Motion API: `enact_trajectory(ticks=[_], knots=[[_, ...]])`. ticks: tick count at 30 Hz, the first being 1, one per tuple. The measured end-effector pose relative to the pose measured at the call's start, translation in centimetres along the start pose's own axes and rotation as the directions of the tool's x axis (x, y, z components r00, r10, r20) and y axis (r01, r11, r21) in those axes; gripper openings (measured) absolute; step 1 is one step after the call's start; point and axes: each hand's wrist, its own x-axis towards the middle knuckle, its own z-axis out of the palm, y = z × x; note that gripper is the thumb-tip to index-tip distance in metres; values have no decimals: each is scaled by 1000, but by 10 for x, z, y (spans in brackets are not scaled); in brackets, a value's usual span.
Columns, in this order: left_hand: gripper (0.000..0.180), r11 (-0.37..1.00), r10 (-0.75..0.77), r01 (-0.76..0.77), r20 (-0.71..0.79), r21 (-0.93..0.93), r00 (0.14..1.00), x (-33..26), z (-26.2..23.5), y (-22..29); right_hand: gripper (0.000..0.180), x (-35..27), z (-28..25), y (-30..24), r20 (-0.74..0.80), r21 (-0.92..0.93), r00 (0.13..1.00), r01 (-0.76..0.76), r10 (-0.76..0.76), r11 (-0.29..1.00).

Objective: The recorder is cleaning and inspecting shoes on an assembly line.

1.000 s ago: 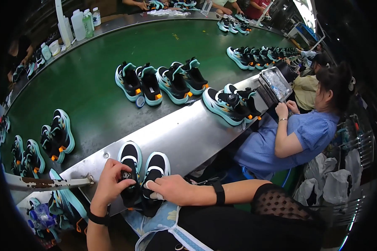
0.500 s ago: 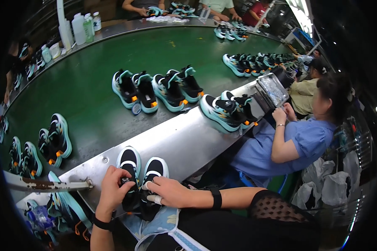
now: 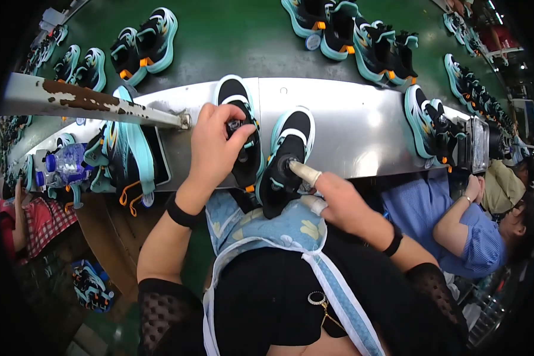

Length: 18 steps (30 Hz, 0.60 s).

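Note:
Two black, white and mint sneakers stand in front of me at the metal ledge, toes pointing away. My left hand (image 3: 216, 139) has its thumb and fingers closed on a small black part at the lacing of the left sneaker (image 3: 236, 92). The right sneaker (image 3: 291, 133) sits nearer to me and slightly slanted, its heel close to my blue flowered apron (image 3: 267, 222). My right hand (image 3: 347, 204) comes from the right with its index finger stretched out, the tip touching that sneaker's tongue area. Pale covers wrap the index finger and another digit.
The metal ledge (image 3: 338, 113) borders a green belt (image 3: 231, 35) carrying several sneaker pairs. A chipped white post (image 3: 101, 102) crosses at left, near a hanging sneaker (image 3: 127, 148) and blue-capped bottles (image 3: 68, 163). At right are another sneaker pair (image 3: 427, 127) and a co-worker's blue shirt (image 3: 457, 225).
The view has tilted downward and turned left. My right hand has drawn back from the right sneaker's upper to a fingertip touch. That sneaker is now nearer to me than the left one.

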Motion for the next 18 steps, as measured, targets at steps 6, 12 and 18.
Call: enact_trajectory(ticks=[6,12,18], knots=[[21,998,-58,57,55,26,997,5,-4,-1,48,41,-31,-10,104,34,982,-162,158,986],[21,997,12,2,181,-79,983,12,-8,-7,35,30,-3,-10,-131,-308,989,32,-76,951],[20,993,-13,38,217,-113,976,13,-7,-8,37,47,-24,-4,-53,-189,994,87,-99,978]])
